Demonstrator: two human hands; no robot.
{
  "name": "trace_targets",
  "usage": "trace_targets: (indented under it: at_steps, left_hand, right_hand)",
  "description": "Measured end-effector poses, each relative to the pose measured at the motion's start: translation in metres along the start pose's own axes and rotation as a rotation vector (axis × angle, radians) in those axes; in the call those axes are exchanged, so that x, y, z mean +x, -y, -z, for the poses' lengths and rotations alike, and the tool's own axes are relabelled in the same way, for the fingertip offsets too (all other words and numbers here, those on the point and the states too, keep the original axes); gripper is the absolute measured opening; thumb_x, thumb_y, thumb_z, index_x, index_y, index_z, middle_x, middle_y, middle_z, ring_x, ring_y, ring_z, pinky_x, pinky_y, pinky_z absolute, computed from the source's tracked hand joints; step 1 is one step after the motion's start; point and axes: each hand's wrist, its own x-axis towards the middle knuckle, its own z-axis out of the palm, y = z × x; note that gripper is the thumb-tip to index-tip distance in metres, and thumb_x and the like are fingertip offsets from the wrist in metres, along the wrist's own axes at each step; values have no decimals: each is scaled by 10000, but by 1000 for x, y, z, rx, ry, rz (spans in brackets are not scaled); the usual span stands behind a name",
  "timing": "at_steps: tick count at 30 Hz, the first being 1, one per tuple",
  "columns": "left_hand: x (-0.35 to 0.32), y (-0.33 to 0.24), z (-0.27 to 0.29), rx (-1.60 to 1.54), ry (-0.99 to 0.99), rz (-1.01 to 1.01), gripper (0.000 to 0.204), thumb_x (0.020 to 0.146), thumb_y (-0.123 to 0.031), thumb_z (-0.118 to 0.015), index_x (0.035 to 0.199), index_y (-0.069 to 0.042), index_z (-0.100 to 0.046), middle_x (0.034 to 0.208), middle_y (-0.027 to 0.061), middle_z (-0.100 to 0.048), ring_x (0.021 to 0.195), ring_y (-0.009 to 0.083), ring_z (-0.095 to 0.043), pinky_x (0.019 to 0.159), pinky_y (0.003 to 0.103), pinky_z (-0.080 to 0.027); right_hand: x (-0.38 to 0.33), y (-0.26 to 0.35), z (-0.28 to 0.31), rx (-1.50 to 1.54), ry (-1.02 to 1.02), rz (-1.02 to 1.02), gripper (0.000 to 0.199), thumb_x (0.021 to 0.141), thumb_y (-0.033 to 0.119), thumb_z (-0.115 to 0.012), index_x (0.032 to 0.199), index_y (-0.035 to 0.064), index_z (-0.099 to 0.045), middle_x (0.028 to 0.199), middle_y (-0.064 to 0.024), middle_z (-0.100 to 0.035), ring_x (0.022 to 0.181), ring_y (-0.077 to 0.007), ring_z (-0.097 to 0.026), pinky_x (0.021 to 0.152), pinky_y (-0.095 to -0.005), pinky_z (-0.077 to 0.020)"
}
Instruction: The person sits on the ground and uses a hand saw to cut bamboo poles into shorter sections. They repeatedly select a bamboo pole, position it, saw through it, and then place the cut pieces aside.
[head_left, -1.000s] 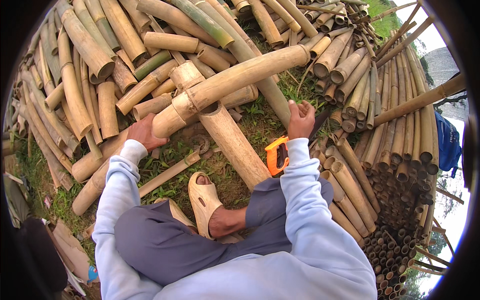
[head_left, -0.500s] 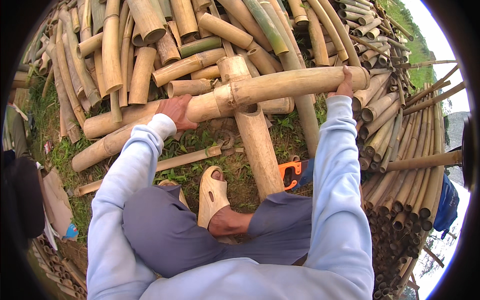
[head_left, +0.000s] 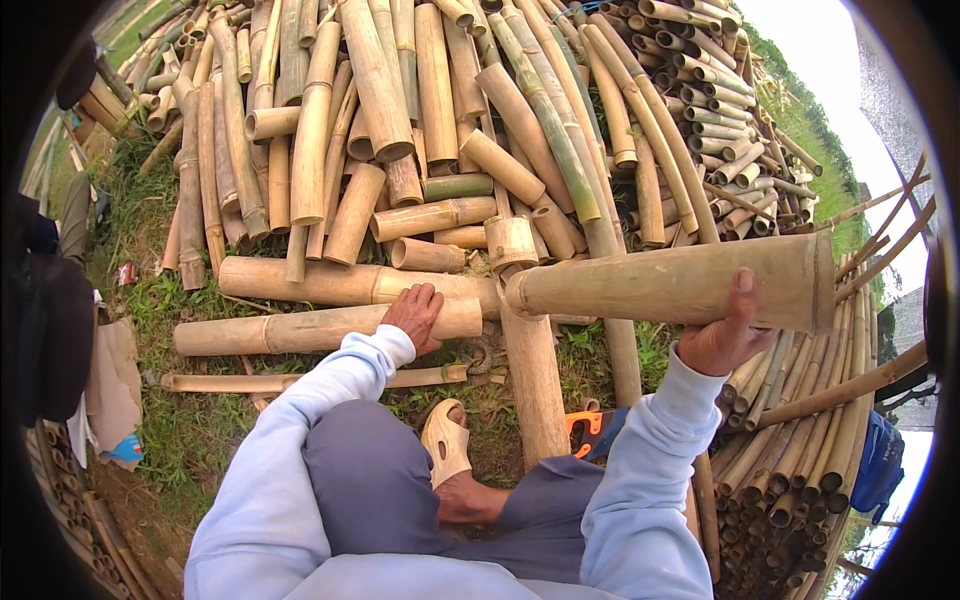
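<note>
Ahead of us spreads the big bamboo pile (head_left: 400,90), so we should leave our pieces room to swing clear of its jutting ends. Our thick bamboo tube (head_left: 640,280) lies crosswise at the right, its left end over the top of the sloping bamboo piece. Our right hand (head_left: 725,335) is clamped on it near the outer end, thumb against the near face. With the hold so far out, we judge the tube apt to tip, so it wants a firm wrist and a level carry. The shorter bamboo length (head_left: 320,328) lies to the left, our left hand (head_left: 415,318) over its cut end, fingers close together; a light, flat palm should stop it rolling. The sloping bamboo piece (head_left: 535,390) runs down to our trouser leg, and we would do well to steady it there. The saw (head_left: 583,435) lies just beside it; our right sleeve should stay off the blade.

As for what we cannot make out: the pile runs off the upper edge. The tube hides most of our right fingers, and whether its left end touches the sloping piece is unclear. Nor can we tell whether our left fingers grip or merely rest, since the underside is out of sight. The sleeve covers part of the blade.
</note>
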Motion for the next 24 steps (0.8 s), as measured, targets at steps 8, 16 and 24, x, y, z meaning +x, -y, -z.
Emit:
trace_targets:
  at_steps: [8,16,24]
  left_hand:
    - [-13,-15,-34,18,137,-73,814,642,-405,-883,1293,-29,-569,1198,146,-537,1171,329,-519,1032,436,-415]
    - [-14,-8,-35,205,327,-22,736,639,-338,-878,1216,-35,-535,1136,141,-587,1067,324,-617,952,396,-462]
    - [3,-13,38,-62,378,-25,800,635,-282,-859,1284,3,-488,1226,239,-639,1158,421,-624,1001,467,-509]
  right_hand:
    - [129,-52,-193,-280,479,432,1000,844,447,-839,1497,-61,-277,1466,-266,-410,1342,-350,-434,1146,-429,-381]
    - [-49,-35,-106,-160,747,16,953,920,322,-811,1614,30,-227,1452,-238,-492,1226,-319,-634,1094,-443,-492]
    - [-211,8,152,-429,500,-788,467,1024,104,-643,1433,-50,-479,1042,-145,-717,873,-160,-712,798,-304,-597]
